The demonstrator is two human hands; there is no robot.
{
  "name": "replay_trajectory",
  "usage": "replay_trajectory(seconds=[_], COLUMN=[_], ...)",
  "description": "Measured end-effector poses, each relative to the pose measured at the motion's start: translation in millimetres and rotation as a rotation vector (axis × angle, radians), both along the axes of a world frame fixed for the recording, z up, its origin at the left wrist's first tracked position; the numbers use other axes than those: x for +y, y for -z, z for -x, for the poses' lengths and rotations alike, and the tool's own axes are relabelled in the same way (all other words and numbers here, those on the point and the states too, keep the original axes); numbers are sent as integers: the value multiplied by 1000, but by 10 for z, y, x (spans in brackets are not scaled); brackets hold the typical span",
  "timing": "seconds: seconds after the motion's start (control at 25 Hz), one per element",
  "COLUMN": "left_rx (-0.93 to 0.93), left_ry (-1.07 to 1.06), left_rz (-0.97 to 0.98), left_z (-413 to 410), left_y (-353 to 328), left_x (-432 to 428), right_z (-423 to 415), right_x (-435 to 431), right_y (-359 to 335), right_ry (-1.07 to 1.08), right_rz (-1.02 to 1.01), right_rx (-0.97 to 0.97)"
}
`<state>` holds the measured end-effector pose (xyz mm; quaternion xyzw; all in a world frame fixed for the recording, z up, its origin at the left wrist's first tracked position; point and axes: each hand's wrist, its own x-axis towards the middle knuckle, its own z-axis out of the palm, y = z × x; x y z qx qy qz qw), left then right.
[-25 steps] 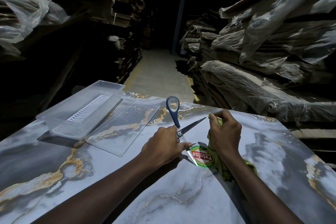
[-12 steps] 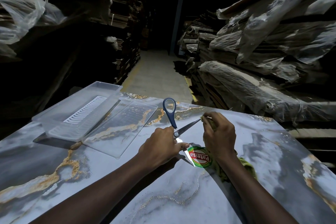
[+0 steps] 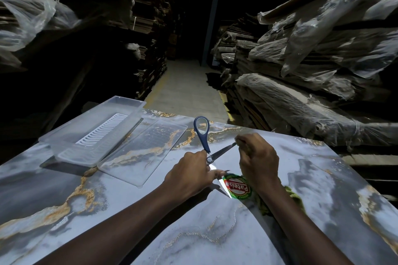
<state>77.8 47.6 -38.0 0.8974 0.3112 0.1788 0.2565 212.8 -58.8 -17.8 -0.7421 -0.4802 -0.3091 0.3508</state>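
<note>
Scissors (image 3: pixel 219 153) | blades spread, our left hand (image 3: pixel 189 176) grips one handle | our right hand (image 3: pixel 258 161) clamps green cloth (image 3: pixel 295 198) on the upper blade's tip | over marble table (image 3: pixel 129 221)

The left hand (image 3: pixel 189 175) is gripping open scissors (image 3: pixel 210 159) over the surface (image 3: pixel 204 221). The right hand (image 3: pixel 258 161) is pinching a green packet (image 3: pixel 238 189) near the upper blade's tip. A clear tray (image 3: pixel 71 150) and lid (image 3: pixel 140 157) are lying to the left.

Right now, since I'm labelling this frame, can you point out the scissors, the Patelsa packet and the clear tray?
scissors (image 3: pixel 204 140): head view, on the blue handle.
Patelsa packet (image 3: pixel 237 188): head view, on its red label.
clear tray (image 3: pixel 64 137): head view, on its bare floor.
</note>
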Motion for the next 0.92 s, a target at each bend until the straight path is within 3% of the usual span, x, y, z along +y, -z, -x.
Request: replay_trajectory(seconds=[0.16, 0.32, 0.4, 0.48, 0.6, 0.8, 0.92], left_rx=[3, 7, 4, 0, -1, 27, 20], left_ry=[-26, -24, -10, -4, -17, -14, -3], left_rz=[7, -2, 0, -16, -13, -6, -14], left_z=[-3, -4, -6, 0, -4, -13, 2], left_y=[19, 16, 12, -3, 11, 8, -7], left_x=[-3, 8, 8, -3, -11, 9, -3], right_z=[52, 12, -14, 17, 96, 37, 105], right_x=[40, 70, 47, 28, 43, 42, 30], right_y=[12, -14, -45, -45, -25, -83, -111], right_ry=[27, 209, 175, 69, 19, 245, 163], right_rz=[185, 156, 54, 9, 190, 194, 163], right_rx=[-186, -27, 81, 2, -192, 1, -40])
